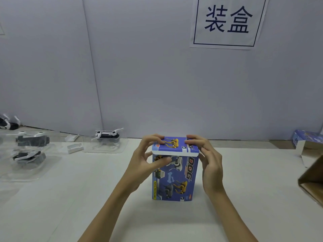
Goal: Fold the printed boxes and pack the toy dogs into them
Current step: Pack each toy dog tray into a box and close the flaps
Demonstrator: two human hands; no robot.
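A blue printed box point(176, 179) with toy-dog pictures stands upright on the white table point(87, 198), in the middle. Its top lid lies folded down, with the white tuck flap showing along the front edge. My left hand point(148, 154) grips the box's upper left corner, fingers on the lid and thumb on the front face. My right hand point(208, 158) holds the upper right corner, fingers curled over the lid. What is inside the box is hidden. A white and black toy dog point(107, 135) sits in a clear plastic tray at the back, left of the box.
More toy dogs in clear trays point(31, 149) lie at the far left, with small white plastic parts point(74, 145) beside them. An open printed box point(307, 142) lies at the far right, a brown carton point(312, 182) in front of it. A grey wall with a paper sign point(227, 21) stands behind.
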